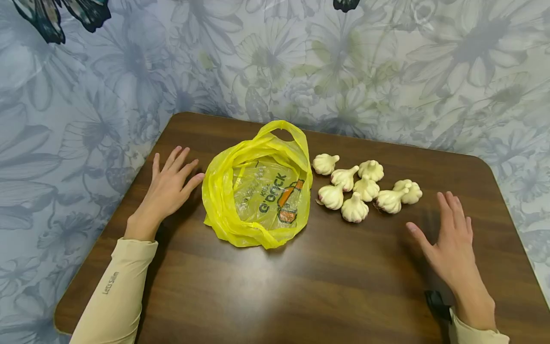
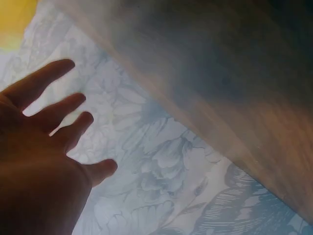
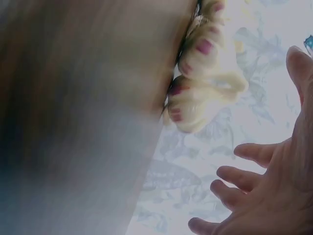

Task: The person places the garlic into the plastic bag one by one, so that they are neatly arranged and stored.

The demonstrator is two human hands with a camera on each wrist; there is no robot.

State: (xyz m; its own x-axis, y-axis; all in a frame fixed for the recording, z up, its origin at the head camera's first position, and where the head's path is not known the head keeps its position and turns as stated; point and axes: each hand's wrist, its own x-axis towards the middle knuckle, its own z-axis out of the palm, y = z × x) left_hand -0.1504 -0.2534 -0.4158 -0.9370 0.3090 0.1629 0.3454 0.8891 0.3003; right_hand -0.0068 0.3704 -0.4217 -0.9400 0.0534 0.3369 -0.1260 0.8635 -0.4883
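A yellow plastic bag (image 1: 216, 210) stands on the table with its mouth spread wide, printed letters and an orange picture showing inside. To its left, my left hand (image 1: 168, 188) has its fingers spread and holds nothing; its thumb tip is close to the bag's side, and whether they touch I cannot tell. Several whole garlic bulbs (image 1: 354, 208) lie in a group right of the bag. My right hand (image 1: 453, 243) is at the right of the garlic, fingers extended, thumb apart, nothing held. In the right wrist view, garlic bulbs (image 3: 200, 105) appear beyond the spread right hand (image 3: 274, 191).
The brown wooden table (image 1: 258, 291) has rounded corners and meets a flower-patterned wall (image 1: 275, 62) at the back. A dark strap (image 1: 438, 306) is at the right wrist. Bare tabletop lies in front of the bag and garlic.
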